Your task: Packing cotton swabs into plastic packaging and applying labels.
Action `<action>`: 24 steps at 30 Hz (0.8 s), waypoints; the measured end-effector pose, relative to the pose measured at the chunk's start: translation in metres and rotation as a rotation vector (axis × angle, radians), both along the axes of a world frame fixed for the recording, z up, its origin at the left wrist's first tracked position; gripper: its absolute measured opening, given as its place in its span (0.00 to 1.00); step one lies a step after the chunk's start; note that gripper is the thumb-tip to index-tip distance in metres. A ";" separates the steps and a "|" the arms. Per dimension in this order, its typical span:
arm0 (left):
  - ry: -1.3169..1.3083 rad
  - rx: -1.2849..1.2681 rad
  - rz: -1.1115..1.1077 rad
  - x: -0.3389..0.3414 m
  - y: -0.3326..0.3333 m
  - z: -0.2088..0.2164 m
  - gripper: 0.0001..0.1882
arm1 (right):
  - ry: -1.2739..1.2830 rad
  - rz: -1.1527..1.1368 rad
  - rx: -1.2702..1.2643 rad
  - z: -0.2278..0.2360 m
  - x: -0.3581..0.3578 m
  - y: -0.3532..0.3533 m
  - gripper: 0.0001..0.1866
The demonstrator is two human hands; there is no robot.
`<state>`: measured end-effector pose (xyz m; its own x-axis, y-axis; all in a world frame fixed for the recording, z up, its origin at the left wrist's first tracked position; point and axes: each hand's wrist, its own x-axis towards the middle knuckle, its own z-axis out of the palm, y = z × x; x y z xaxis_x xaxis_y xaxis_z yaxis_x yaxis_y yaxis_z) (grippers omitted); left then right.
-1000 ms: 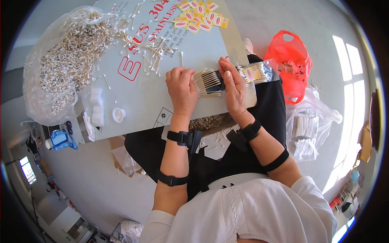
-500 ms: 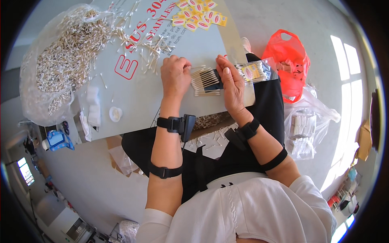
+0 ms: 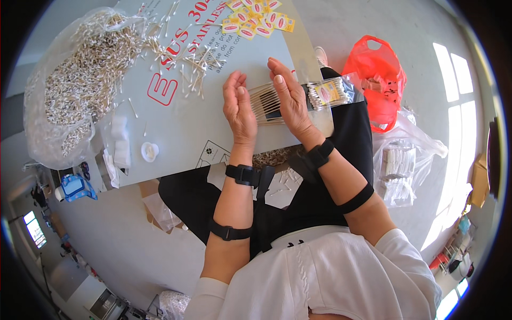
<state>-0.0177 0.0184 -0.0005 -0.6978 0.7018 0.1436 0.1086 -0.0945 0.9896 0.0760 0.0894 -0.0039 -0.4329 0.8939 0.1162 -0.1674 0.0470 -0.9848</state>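
A row of cotton swabs (image 3: 262, 101) lies side by side on a dark flat piece (image 3: 273, 113) near the table's front edge. My left hand (image 3: 241, 112) stands on edge at the row's left ends, fingers stretched and slightly curved. From the other side my right hand (image 3: 291, 101) covers the right ends, its fingers straight. The swabs lie between my two palms; whether both palms touch the tips I cannot tell. Just right of my right hand is a clear bag of swabs (image 3: 316, 96) with a yellow label card (image 3: 327, 93), at the table's edge.
A big clear bag of loose swabs (image 3: 80, 85) stands at the left, with scattered swabs (image 3: 196, 72) beside it. Yellow label cards (image 3: 261, 21) lie at the far edge. Right of the table are a red plastic bag (image 3: 373, 69) and a clear bag of white packs (image 3: 399, 162).
My left hand has opened from a closed grip and come right, flat against the swab ends. My right hand has shifted left over the row, and the swabs now sit closer together.
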 end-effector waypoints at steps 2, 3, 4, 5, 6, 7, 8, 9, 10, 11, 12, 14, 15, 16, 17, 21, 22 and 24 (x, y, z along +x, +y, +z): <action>-0.026 0.002 -0.020 0.002 -0.001 0.000 0.24 | 0.001 0.019 -0.026 0.000 0.004 -0.001 0.22; -0.068 0.042 -0.004 0.001 -0.002 0.001 0.25 | 0.008 0.034 -0.072 0.001 0.007 0.000 0.23; -0.110 0.083 0.012 0.000 -0.003 0.001 0.26 | 0.015 0.050 -0.118 0.002 0.010 0.000 0.25; -0.111 0.083 0.012 0.000 -0.006 0.001 0.26 | 0.014 0.050 -0.118 0.003 0.012 -0.001 0.25; -0.095 0.087 0.070 0.002 -0.010 0.002 0.27 | 0.015 0.004 -0.107 0.005 0.016 -0.004 0.24; -0.080 0.091 0.129 0.003 -0.015 0.002 0.28 | 0.015 -0.043 -0.095 0.007 0.019 -0.008 0.24; -0.081 0.092 0.128 0.009 -0.019 0.001 0.28 | 0.014 -0.043 -0.094 0.008 0.021 -0.013 0.24; -0.097 0.079 0.201 0.018 -0.021 -0.001 0.29 | -0.019 -0.071 -0.073 0.006 0.021 -0.017 0.23; -0.111 0.067 0.275 0.026 -0.022 -0.001 0.30 | -0.050 -0.098 -0.052 0.006 0.021 -0.021 0.22; -0.110 0.070 0.275 0.033 -0.021 -0.001 0.30 | -0.048 -0.098 -0.050 0.005 0.018 -0.026 0.22; -0.079 0.064 0.274 0.039 -0.020 -0.001 0.31 | -0.036 -0.115 -0.019 0.004 0.013 -0.031 0.22; -0.048 0.061 0.272 0.042 -0.018 0.001 0.32 | -0.024 -0.134 0.015 0.002 0.010 -0.032 0.21; -0.068 0.065 0.267 0.041 -0.016 0.001 0.32 | -0.015 -0.131 0.036 0.000 0.008 -0.029 0.22; -0.088 0.069 0.261 0.040 -0.014 0.002 0.32 | -0.006 -0.129 0.057 -0.001 0.007 -0.024 0.22; -0.089 0.071 0.261 0.037 -0.013 0.002 0.32 | -0.007 -0.130 0.059 -0.002 0.007 -0.019 0.22; -0.122 0.136 0.185 0.018 -0.008 0.005 0.32 | -0.026 -0.059 0.071 -0.002 0.004 0.003 0.22; -0.114 0.142 0.153 0.014 -0.007 0.005 0.32 | -0.039 -0.020 0.043 -0.001 0.004 0.004 0.22; -0.119 0.110 0.102 0.009 -0.006 0.005 0.31 | -0.048 -0.003 0.035 0.000 0.002 0.001 0.21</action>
<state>-0.0086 0.0126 0.0044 -0.7813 0.6110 0.1272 0.0057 -0.1969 0.9804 0.0781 0.0905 -0.0039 -0.4361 0.8909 0.1270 -0.1196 0.0824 -0.9894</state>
